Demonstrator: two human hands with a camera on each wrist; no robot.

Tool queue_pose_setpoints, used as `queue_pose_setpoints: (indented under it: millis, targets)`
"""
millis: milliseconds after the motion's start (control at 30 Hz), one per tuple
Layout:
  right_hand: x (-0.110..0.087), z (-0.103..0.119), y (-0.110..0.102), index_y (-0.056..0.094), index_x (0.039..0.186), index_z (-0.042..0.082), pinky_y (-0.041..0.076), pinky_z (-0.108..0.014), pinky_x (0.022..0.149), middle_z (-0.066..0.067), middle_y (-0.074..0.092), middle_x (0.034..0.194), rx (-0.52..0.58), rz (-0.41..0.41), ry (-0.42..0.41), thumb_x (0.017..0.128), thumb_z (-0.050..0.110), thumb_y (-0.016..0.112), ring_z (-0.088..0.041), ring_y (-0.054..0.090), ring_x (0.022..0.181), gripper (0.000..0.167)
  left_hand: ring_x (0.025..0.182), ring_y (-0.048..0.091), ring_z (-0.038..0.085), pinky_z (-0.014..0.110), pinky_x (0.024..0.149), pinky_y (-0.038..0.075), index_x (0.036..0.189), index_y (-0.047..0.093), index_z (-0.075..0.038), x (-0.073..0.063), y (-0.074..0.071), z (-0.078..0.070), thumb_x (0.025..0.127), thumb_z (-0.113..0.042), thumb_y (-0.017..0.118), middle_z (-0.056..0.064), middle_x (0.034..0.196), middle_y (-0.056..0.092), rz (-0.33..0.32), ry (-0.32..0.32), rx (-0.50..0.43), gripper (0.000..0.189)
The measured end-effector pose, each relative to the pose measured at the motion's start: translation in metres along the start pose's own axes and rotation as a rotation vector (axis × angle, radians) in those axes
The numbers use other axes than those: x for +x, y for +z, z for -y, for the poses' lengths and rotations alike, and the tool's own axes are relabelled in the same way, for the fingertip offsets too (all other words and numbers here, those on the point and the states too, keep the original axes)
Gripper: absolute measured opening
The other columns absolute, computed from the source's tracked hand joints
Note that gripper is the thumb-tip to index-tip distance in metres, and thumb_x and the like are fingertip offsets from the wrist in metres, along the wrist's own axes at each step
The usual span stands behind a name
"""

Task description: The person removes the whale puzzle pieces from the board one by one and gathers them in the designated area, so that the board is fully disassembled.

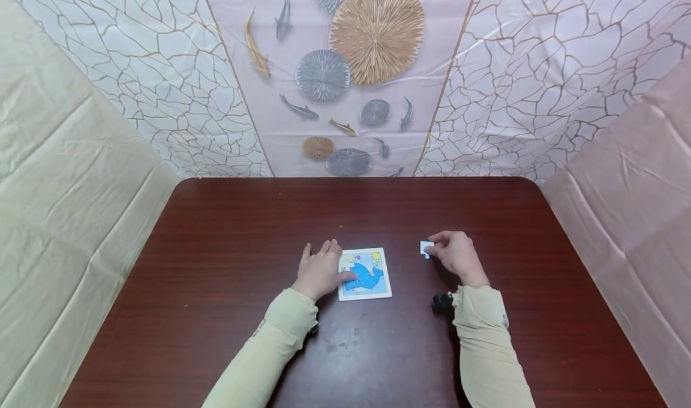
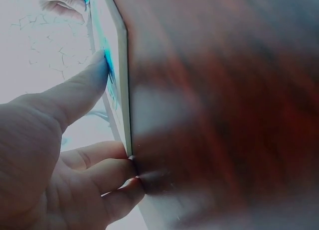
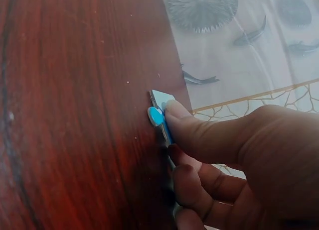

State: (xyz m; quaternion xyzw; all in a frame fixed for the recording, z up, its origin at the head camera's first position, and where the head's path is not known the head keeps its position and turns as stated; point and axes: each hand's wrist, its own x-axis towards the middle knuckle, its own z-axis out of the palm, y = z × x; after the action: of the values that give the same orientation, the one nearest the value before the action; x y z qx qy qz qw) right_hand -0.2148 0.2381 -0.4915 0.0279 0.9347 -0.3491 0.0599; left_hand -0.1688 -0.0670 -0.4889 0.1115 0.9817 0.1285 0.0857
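A square jigsaw puzzle board (image 1: 383,291) with a pale rim and a blue dolphin picture lies flat on the table. My left hand (image 1: 320,272) rests at its left side, thumb laid over the picture and the other fingers stretched along the edge. In the left wrist view the thumb (image 2: 82,85) touches the board's face and the fingertips meet the tabletop by its rim. To the right, my right hand (image 1: 459,256) pinches a small white and blue puzzle piece (image 1: 426,247) between thumb and fingers. A round blue knob of that piece (image 3: 156,116) shows in the right wrist view, just above or touching the table.
The dark red-brown wooden table (image 1: 243,216) spreads around both hands. Behind it hangs a patterned cloth (image 1: 345,126), with plain pale cloth (image 1: 70,174) on the left and right sides. A black wrist camera (image 1: 441,303) sits beside the right wrist.
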Motion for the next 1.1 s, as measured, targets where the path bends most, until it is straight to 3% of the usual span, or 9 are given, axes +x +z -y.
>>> queue_pose_setpoints:
  millis: [300, 1100]
  targets:
    - [0.0007, -0.0011, 0.0003, 0.073, 0.103, 0.003, 0.043, -0.031, 0.066, -0.007, 0.071, 0.082, -0.015, -0.019, -0.021, 0.086, 0.017, 0.075, -0.02, 0.059, 0.073, 0.022, 0.141, 0.035, 0.026, 0.057, 0.114, 0.017, 0.139, 0.05, -0.005, 0.0006, -0.0004, 0.0012, 0.08, -0.054, 0.073, 0.015, 0.149, 0.042, 0.0, 0.008, -0.018, 0.08]
    - [0.003, -0.0077, 0.0032, 0.075, 0.103, 0.005, 0.044, -0.027, 0.06, -0.008, 0.071, 0.082, 0.018, 0.003, -0.035, 0.087, 0.015, 0.074, -0.019, 0.058, 0.07, 0.019, 0.142, 0.032, 0.025, 0.056, 0.114, 0.014, 0.142, 0.05, -0.007, 0.0015, -0.0003, 0.0037, 0.078, -0.053, 0.075, 0.013, 0.152, 0.038, 0.033, 0.004, -0.035, 0.082]
